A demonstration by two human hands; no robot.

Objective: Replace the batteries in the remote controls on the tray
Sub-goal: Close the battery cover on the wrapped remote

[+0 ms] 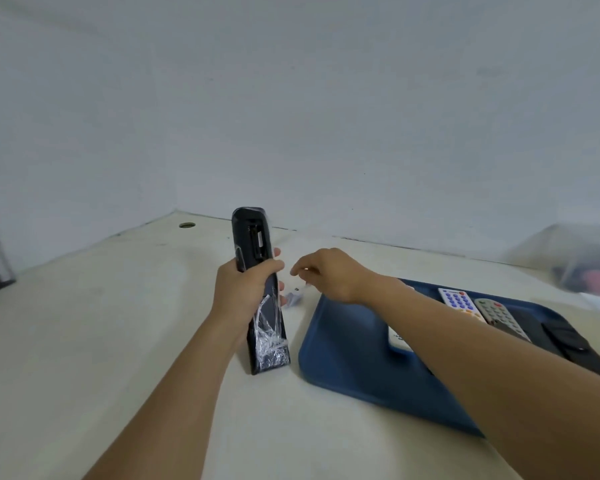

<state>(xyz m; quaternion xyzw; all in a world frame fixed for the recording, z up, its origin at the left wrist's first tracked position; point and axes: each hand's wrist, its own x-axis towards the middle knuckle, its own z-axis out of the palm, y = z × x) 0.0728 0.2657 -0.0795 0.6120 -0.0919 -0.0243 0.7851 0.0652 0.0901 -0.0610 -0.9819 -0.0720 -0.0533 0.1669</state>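
Risk here sits mostly with the small parts under the right hand (329, 275). That hand hovers with fingers curled downward over what look like loose batteries (295, 297) on the surface (118, 323), just beyond the tray's far left corner; whether the fingertips already pinch one I cannot tell, since the items are tiny and partly hidden by the hand.

The left hand (246, 289) is wrapped firmly around the middle of a black remote (262, 289), held nearly upright with its back facing the camera and the battery bay open near the top. Torn clear plastic film clings to the lower end, below the left hand.

To the right of both hands, the blue tray (343, 358) carries further remotes: a white one with blue buttons (459, 303), a grey one (499, 315) and dark ones beyond.

Likely failures, as I judge them: a round cell could roll off across the surface when nudged; a cell could go in with its poles reversed, since the bay's markings are not legible; the loose film could snag the fingers or slip in the grip.
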